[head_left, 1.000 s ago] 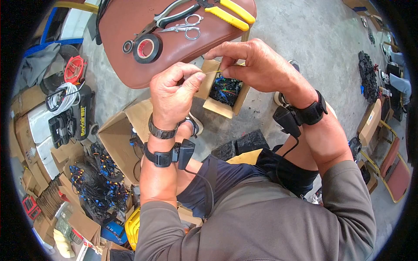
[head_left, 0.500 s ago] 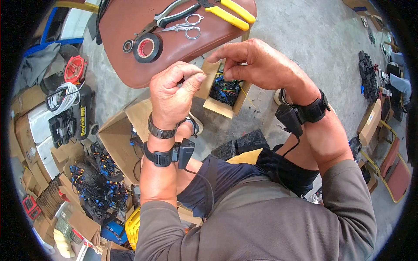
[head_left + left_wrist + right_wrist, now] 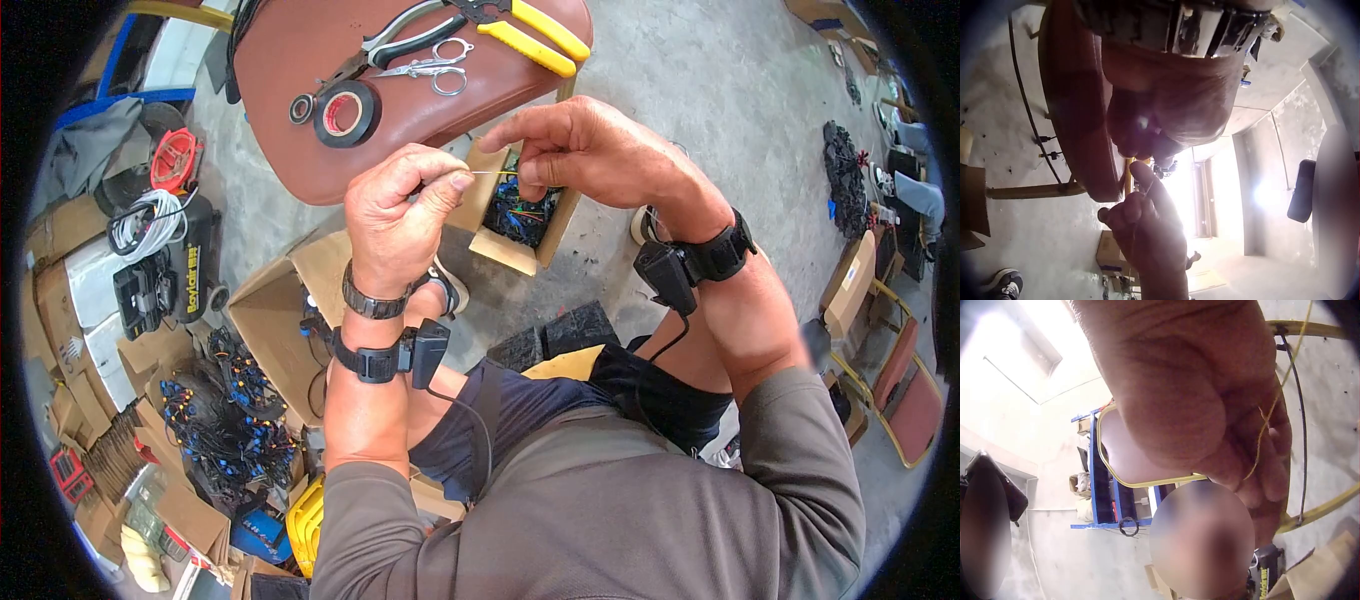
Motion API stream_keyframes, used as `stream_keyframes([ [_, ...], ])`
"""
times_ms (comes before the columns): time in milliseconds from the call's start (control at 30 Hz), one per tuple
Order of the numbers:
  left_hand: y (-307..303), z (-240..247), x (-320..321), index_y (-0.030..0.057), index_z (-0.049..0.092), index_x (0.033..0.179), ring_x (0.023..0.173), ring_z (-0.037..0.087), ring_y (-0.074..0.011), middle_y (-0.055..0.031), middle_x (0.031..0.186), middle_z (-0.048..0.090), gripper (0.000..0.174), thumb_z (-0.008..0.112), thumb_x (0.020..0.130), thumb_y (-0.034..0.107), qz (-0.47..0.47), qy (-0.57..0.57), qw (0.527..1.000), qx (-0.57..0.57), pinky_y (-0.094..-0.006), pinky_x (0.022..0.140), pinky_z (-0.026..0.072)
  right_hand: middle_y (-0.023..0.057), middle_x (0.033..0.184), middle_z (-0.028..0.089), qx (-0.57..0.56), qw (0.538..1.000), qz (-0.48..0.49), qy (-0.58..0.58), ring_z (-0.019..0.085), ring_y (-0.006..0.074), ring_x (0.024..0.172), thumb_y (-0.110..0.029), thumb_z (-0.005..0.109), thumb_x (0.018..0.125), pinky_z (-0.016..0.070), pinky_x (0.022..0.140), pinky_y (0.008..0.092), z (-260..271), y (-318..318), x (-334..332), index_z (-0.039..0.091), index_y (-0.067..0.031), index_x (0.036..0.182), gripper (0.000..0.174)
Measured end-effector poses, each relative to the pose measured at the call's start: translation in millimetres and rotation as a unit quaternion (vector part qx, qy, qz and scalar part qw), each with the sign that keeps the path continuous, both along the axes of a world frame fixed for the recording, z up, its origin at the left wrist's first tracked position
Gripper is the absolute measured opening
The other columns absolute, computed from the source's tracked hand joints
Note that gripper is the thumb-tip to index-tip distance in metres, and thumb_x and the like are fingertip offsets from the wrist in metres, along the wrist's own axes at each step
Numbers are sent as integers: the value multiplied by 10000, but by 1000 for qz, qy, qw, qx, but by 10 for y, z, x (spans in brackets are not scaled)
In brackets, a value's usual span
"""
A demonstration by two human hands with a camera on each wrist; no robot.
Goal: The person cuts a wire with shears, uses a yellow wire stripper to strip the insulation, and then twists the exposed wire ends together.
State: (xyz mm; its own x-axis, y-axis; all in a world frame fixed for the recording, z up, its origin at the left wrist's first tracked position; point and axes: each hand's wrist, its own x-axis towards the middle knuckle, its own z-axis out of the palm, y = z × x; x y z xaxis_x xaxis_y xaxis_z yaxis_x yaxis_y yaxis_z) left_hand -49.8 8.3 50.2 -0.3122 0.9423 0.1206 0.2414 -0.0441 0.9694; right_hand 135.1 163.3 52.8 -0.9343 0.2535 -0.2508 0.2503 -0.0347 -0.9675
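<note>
Chest-high over the floor, my left hand pinches the thin pale end of a wire between thumb and forefinger. Facing it, my right hand pinches the yellow part of the same wire with thumb and bent fingers, its forefinger pointing toward the left hand. A short length of wire spans the gap between the hands. In the right wrist view, the yellow wire runs across the palm and trails off past the wrist. The left wrist view shows both hands close together, dark against bright light.
A brown padded seat bears pliers, scissors, a yellow-handled tool, black tape and a small metal ring. Below the hands stands a cardboard box of wires. Bundled cables lie at left.
My right hand has drawn slightly right, away from the left hand, and more pale wire shows between them. The left hand has stayed nearly still.
</note>
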Motion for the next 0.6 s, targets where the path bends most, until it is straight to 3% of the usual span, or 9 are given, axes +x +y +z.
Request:
stream_keyframes([
  [67,3,-18,-6,-23,716,892,697,595,-102,-36,792,665,67,739,838,-55,3,11,1000,12,-243,617,468,14,819,664,7,1000,5,8,624,95,824,39,626,903,527,803,278,-18,5,0,639,-62,1308,417],
  [200,-1,-18,-30,-30,706,937,693,617,-116,-49,814,673,48,716,897,-8,60,-84,995,17,-247,620,502,17,821,662,19,1000,2,0,631,102,827,34,619,914,531,807,283,-24,11,9,626,-67,1324,422],
  [367,-26,-35,-140,-33,685,971,675,627,-140,-87,816,678,133,676,969,100,108,-130,985,23,-270,613,520,29,825,668,26,999,-25,7,638,104,833,29,610,924,536,818,279,-29,4,22,591,-72,1361,449],
  [467,-38,-107,-168,-25,686,986,656,623,-134,-91,811,684,166,674,977,140,45,-183,982,-29,-269,595,513,40,837,682,28,998,-40,26,644,107,832,40,600,919,540,814,276,-51,-15,5,565,-77,1388,484],
  [600,27,-167,53,-14,696,1030,644,624,-126,-86,832,697,171,674,977,147,54,-187,976,-93,-260,573,503,50,852,698,12,998,-56,35,653,112,828,48,594,914,544,805,283,0,-47,-17,544,-83,1413,518],
])
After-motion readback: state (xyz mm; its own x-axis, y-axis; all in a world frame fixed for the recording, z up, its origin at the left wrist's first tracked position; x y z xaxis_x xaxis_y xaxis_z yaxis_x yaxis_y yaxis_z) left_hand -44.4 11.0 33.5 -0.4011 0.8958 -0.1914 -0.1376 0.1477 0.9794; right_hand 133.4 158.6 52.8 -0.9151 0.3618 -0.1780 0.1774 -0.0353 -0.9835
